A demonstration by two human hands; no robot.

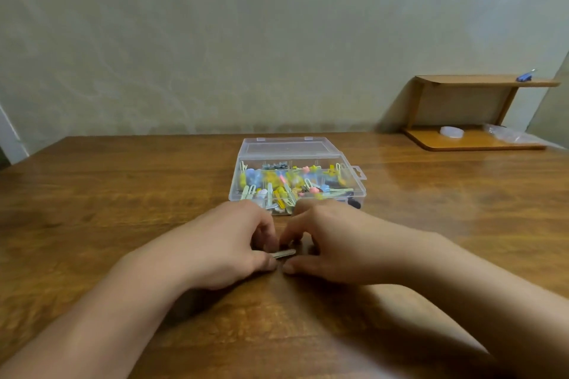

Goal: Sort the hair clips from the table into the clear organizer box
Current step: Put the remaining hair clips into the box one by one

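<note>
Pastel yellow, blue, pink clips [288, 183]; brown wood-grain table [123, 194].

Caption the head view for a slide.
Both hands, left and right, pinch a hair clip before the open clear organizer box on a wooden table.

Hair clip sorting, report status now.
Left hand and right hand both pinch one hair clip above table. Organizer box open behind, holding clips. Path clear.

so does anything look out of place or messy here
Mostly tidy. The clips in the clear organizer box look jumbled, colours mixed across compartments. One clip is still outside, between both hands.
</note>
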